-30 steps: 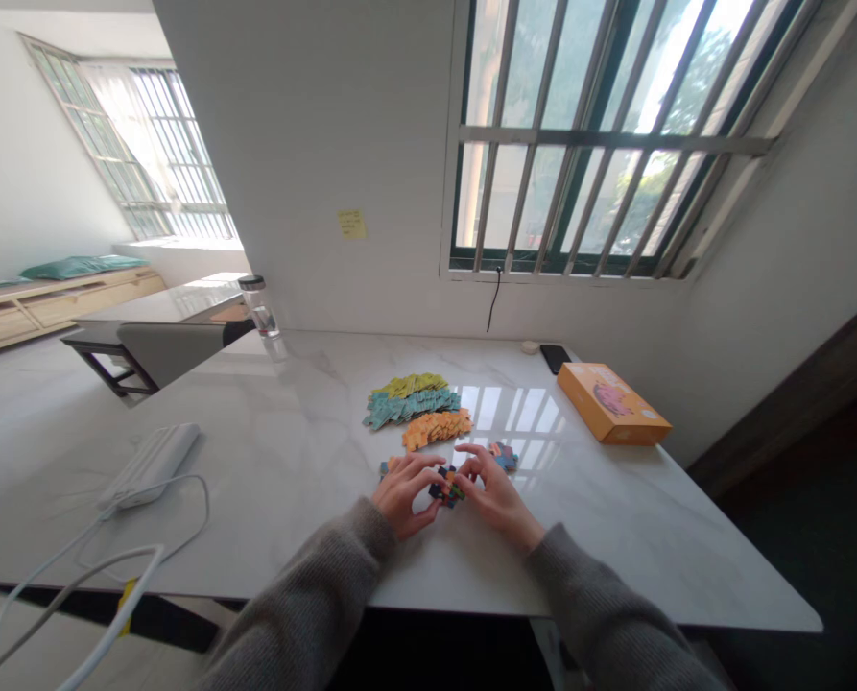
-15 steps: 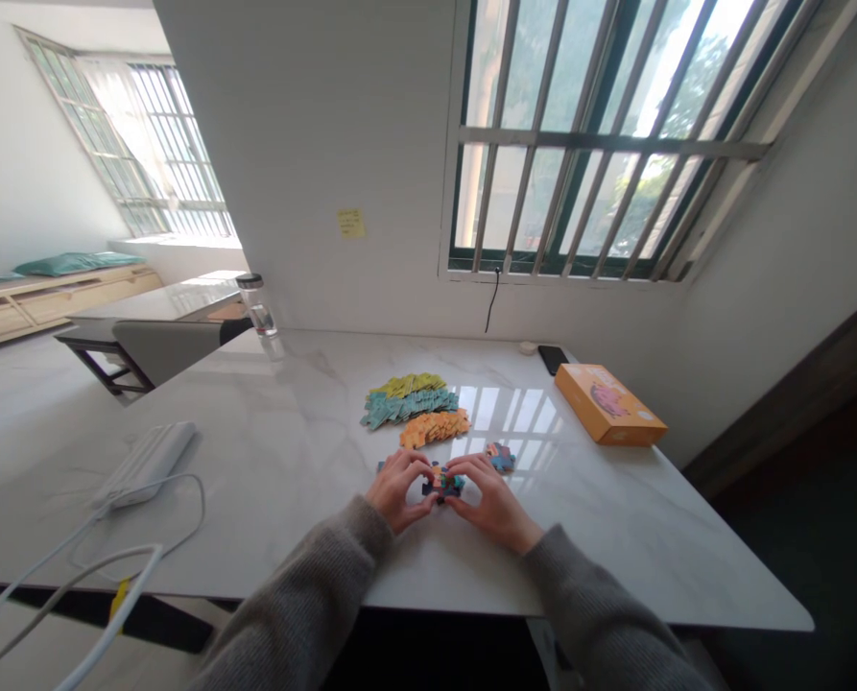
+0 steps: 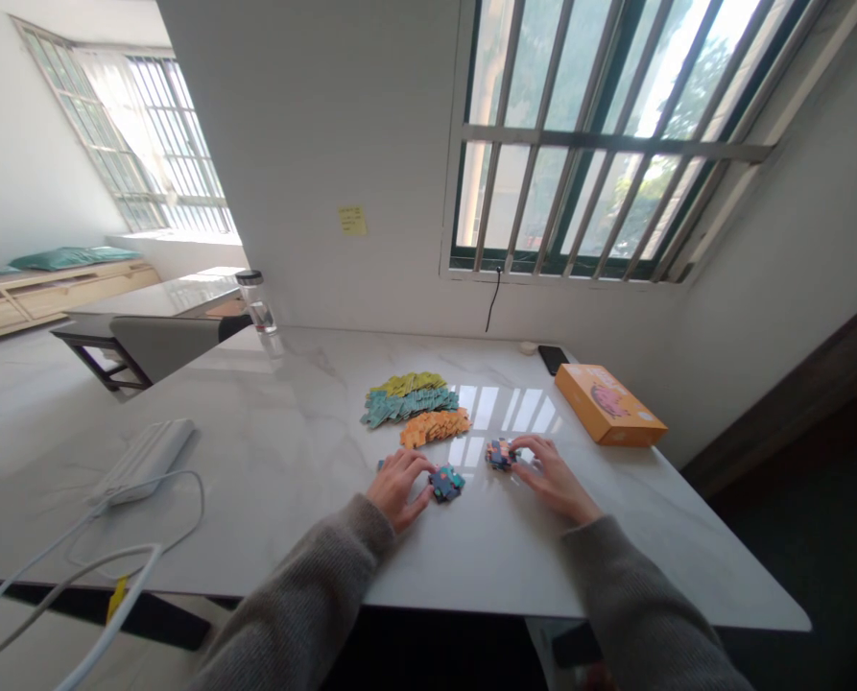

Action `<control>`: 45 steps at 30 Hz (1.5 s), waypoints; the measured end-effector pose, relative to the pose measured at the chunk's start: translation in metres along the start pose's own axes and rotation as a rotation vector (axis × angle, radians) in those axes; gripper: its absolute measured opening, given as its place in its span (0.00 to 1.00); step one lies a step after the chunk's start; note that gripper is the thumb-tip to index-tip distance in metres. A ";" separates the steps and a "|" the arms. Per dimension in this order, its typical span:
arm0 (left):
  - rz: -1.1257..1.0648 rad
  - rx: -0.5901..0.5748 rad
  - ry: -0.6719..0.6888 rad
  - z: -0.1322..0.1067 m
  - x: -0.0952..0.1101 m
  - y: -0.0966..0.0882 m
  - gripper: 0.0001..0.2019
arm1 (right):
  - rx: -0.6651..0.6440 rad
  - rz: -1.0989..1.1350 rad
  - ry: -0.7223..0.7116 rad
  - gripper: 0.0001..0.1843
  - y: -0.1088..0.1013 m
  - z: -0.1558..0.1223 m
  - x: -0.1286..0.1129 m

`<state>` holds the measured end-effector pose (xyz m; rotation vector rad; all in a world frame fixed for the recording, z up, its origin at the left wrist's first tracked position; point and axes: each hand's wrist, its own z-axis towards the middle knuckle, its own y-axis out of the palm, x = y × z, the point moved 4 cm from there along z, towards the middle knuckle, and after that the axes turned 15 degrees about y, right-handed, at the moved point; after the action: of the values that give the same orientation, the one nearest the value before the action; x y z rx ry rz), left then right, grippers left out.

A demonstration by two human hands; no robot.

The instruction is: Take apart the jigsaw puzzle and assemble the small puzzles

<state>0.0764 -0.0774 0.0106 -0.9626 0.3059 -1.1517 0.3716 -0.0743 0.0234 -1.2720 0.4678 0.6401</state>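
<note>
A small stack of dark blue and teal puzzle pieces (image 3: pixel 448 485) lies near the front of the table. My left hand (image 3: pixel 399 488) curves its thumb and forefinger around the stack's left edge. To the right is a second small pile of puzzle pieces (image 3: pixel 498 455), dark with orange and pink patches. My right hand (image 3: pixel 554 480) has its thumb and forefinger at that pile's right side, pinching a puzzle piece on it. Part of another blue piece shows just behind my left hand.
Beyond my hands lie rows of overlapping yellow-green (image 3: pixel 414 384), teal (image 3: pixel 399 408) and orange puzzle pieces (image 3: pixel 435 426). An orange box (image 3: pixel 607 403) and a phone (image 3: pixel 553 360) are at right. A power strip (image 3: pixel 151 461) with cables sits left, a bottle (image 3: pixel 257 302) at the back left.
My right hand has moved right, from the stack at my left hand to the right-hand pile, where a piece with orange patches now shows on top. My left hand has stayed put.
</note>
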 end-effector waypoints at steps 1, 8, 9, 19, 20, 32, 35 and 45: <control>0.006 -0.011 -0.006 0.000 -0.001 0.001 0.10 | -0.006 -0.021 0.004 0.11 0.001 0.000 0.004; 0.050 -0.114 -0.036 0.002 0.001 0.004 0.12 | 0.028 -0.226 -0.007 0.17 0.016 -0.003 0.009; 0.054 -0.130 -0.035 0.003 0.002 0.004 0.13 | 0.045 -0.253 -0.008 0.19 0.017 -0.004 0.006; 0.133 -0.135 -0.071 0.012 0.008 0.008 0.16 | -0.042 -0.180 -0.266 0.23 0.061 -0.025 -0.077; 0.138 -0.128 -0.076 0.013 0.009 0.009 0.15 | -0.067 -0.179 -0.270 0.22 0.065 -0.026 -0.081; 0.074 -0.029 -0.055 0.015 0.012 0.006 0.11 | -0.106 -0.013 -0.254 0.16 0.066 -0.027 -0.081; 0.021 0.032 -0.026 0.014 0.012 0.004 0.10 | -0.091 -0.004 -0.268 0.18 0.063 -0.026 -0.078; 0.043 -0.059 -0.049 0.009 0.007 0.013 0.15 | 0.159 -0.153 -0.011 0.16 0.014 -0.002 -0.013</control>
<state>0.0931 -0.0778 0.0078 -1.0297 0.3216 -1.0830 0.3532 -0.0763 0.0212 -1.1409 0.3995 0.4713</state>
